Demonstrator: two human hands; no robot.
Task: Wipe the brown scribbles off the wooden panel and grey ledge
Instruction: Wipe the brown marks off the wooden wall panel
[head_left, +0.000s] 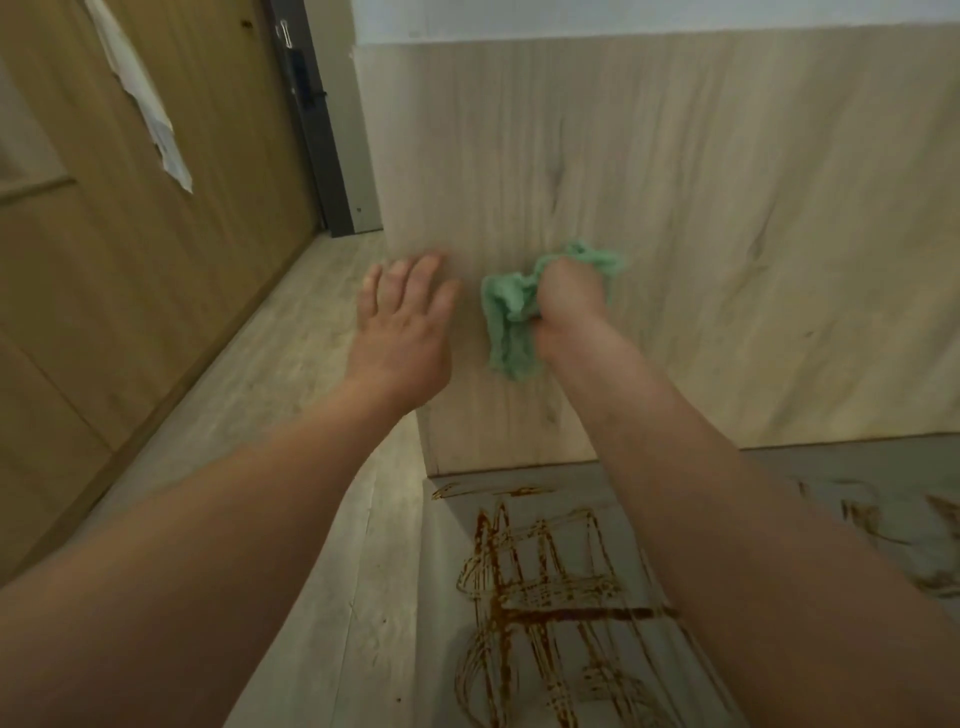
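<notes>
The light wooden panel (701, 234) stands upright ahead of me. My right hand (569, 301) grips a bunched green cloth (506, 317) and holds it against the panel's lower left part. My left hand (405, 322) lies flat with straight fingers on the panel's left edge. No scribbles show on the panel around the cloth. Below it runs the grey ledge (852, 462). Thick brown scribbles (540, 597) cover the ledge's near left part, and more brown scribbles (878, 525) show to the right of my right forearm, which hides part of the ledge.
To the left is pale wood-look floor (291, 374) and a brown wooden door or cabinet front (104, 260) with a white cloth (150, 109) hanging on it. A dark door frame (317, 130) stands at the back. A white wall strip tops the panel.
</notes>
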